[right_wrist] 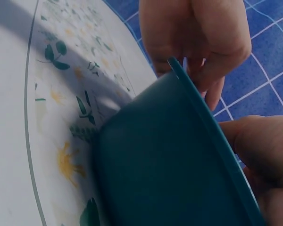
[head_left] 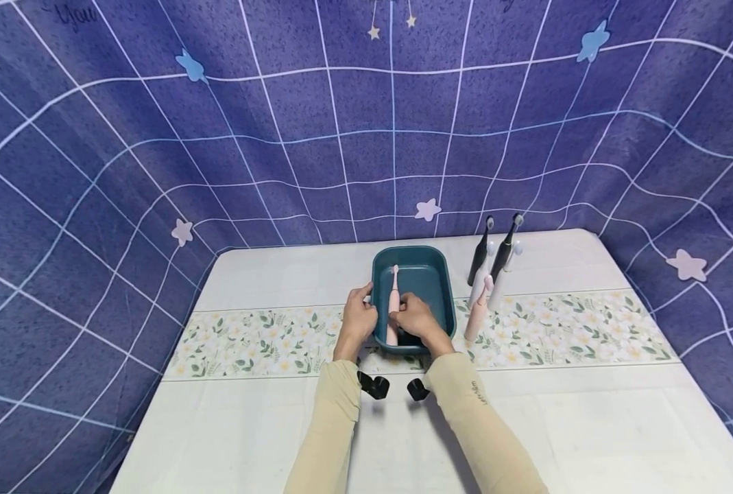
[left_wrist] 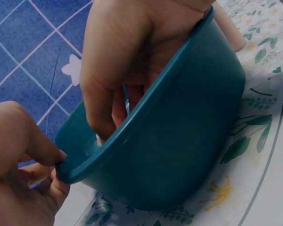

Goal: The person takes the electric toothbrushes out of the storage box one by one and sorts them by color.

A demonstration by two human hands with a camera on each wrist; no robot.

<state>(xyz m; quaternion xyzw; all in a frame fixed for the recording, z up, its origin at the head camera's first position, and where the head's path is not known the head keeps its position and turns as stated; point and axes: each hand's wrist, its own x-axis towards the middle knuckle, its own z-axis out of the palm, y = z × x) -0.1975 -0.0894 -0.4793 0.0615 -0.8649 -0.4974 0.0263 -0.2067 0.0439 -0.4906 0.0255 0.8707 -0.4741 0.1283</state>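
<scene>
A dark teal plastic bin sits on the table. Its left rim is pinched between the thumb and fingers of my left hand, which the left wrist view shows closely. My right hand reaches down inside the bin and holds a pink electric toothbrush by its handle. That toothbrush lies lengthwise along the bin's left side, brush head toward the far wall. In both wrist views the bin's side hides most of the toothbrush.
Right of the bin stand several upright electric toothbrushes: a pink one, black ones and white ones. A floral strip crosses the white table. Behind hangs a blue grid-patterned curtain.
</scene>
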